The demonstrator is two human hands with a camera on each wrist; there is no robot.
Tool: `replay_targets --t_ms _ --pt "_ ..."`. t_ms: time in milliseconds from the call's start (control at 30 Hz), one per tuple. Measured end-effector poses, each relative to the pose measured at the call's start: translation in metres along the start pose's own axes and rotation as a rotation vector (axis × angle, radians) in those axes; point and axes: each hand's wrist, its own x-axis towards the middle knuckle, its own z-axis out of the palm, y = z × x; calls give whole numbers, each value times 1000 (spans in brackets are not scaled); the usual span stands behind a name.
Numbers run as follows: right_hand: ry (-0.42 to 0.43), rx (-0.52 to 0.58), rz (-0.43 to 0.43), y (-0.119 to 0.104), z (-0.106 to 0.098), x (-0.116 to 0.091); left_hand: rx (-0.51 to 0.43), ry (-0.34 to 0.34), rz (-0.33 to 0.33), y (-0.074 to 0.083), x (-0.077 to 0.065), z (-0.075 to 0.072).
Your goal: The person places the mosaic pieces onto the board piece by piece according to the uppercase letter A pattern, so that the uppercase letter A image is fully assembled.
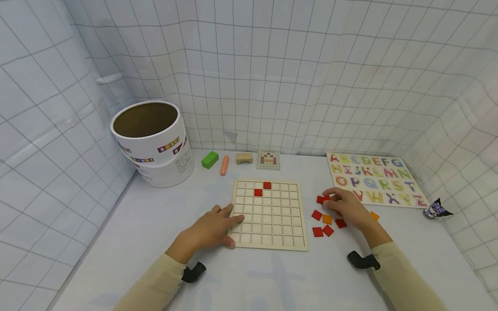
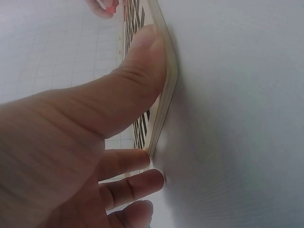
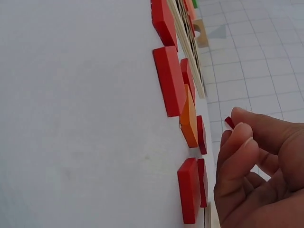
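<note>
While the left hand rests at the left edge of the gridded board, in the middle of the head view, the right hand, right of centre, pinches a red tile. We see that grip narrowed to about the tile's thickness, thumb against fingertip; the left grip is loosely spread, thumb on the rim, and seems only to steady the board.

Below and beside the right hand on the counter lie loose red tiles, with an orange tile among them. On the board, two placed tiles sit diagonally near the top edge, each in its own cell.

We judge the step in hand to be picking up a tile, with most of the laying-out left to do. The next move would call for carrying it left over the board and setting it flat in a cell. The small pattern card, upper centre, may say which, but we cannot read it surely enough to choose the cell.
</note>
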Motion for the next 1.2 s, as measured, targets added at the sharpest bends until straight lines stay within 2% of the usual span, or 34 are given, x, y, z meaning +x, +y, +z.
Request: replay_targets --t_ms 233,333,433,567,667,767,900,967,1200 --pt "-24 249 18 -13 6 12 -13 5 -8 -2 0 2" --pt "-39 330 15 -23 16 23 -21 -1 -9 -1 -1 2" --pt "-54 366 5 -34 31 33 -20 -5 -9 -1 -1 2" --pt "-95 321 -21 -50 53 48 -17 -2 -6 -1 -1 2" --pt "-138 244 -37 -62 70 59 -14 -1 -4 -2 -1 2" --pt "-138 89 -70 -72 82 66 -11 -5 -4 -2 0 3" --pt "-98 -154 -131 -80 91 69 -13 -9 -3 -1 0 3" --pt "-81 -217 -139 -82 94 69 -13 -9 0 -1 0 2" --pt "-60 -257 -154 -87 92 66 -7 -3 -8 -1 0 2"
